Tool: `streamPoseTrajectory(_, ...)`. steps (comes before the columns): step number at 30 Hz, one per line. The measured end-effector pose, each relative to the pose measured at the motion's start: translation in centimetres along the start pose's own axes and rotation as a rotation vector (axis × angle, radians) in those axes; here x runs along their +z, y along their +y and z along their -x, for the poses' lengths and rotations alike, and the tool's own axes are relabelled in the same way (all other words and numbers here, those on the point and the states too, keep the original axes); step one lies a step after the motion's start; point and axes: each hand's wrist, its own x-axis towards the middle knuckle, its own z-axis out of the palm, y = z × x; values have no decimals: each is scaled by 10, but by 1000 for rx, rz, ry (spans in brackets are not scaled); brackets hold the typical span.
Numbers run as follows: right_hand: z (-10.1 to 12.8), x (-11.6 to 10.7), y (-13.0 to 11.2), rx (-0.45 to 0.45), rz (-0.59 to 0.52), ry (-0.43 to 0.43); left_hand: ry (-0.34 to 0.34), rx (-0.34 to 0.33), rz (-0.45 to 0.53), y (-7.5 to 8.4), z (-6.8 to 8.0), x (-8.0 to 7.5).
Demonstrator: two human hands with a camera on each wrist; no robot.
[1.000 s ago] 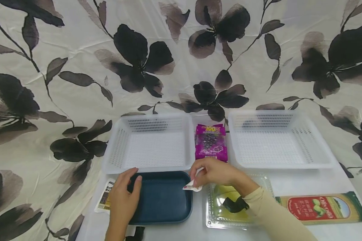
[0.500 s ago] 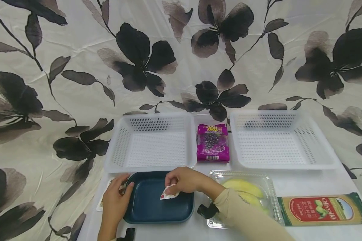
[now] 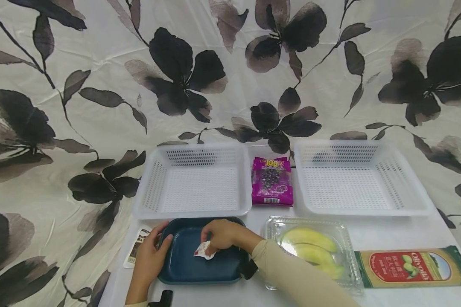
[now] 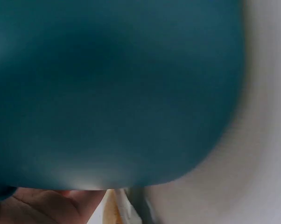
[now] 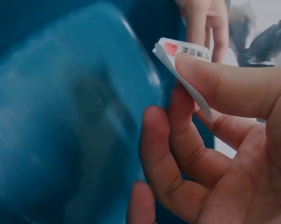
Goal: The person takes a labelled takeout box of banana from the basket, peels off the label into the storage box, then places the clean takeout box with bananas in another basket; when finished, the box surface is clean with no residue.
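Count: one dark-blue tray (image 3: 199, 273), one white printed slip (image 3: 202, 250), two white baskets (image 3: 203, 187) (image 3: 349, 183), one clear clamshell box (image 3: 352, 256) with at least two bananas (image 3: 309, 238) inside, one Olivoila packet (image 3: 411, 268). A purple snack bag (image 3: 271, 183), marked 100, lies between the baskets; cannot tell if a second is under it.

Right hand (image 3: 223, 233): thumb and index finger pinch the slip over the inside of the tray; the other fingers are loosely bent. Whether the slip touches the tray floor: cannot tell. Left hand (image 3: 150, 249): thumb spread from the fingers, touching the tray at its left edge. A labelled pouch (image 3: 135, 248) lies partly hidden behind this hand.

Materials: tray smooth, rectangular with rounded corners. Slip thin and bent, with a red square and black characters in the right wrist view. Baskets plastic, perforated in rows, slope-sided. Box transparent, ridged at the rim. Olivoila packet long and flat, with a red label and green end. Floral cloth (image 3: 100, 51) behind, pale with dark blossoms, creased.
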Motion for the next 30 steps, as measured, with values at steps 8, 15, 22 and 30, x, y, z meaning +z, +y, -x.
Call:
streamPoseTrajectory(8, -19, 15, -1, 41, 3, -34, 29, -5, 33, -6, 1, 4)
streamPoseTrajectory(15, -34, 17, 10, 91, -131, -95, 54, 4, 27, -8, 1, 7)
streamPoseTrajectory(22, -38, 17, 16, 107, -191, -107, 51, 3, 10, -5, 2, 7)
streamPoseTrajectory(30, -39, 23, 9, 116, -4, -28, 59, -17, 16, -4, 3, 8)
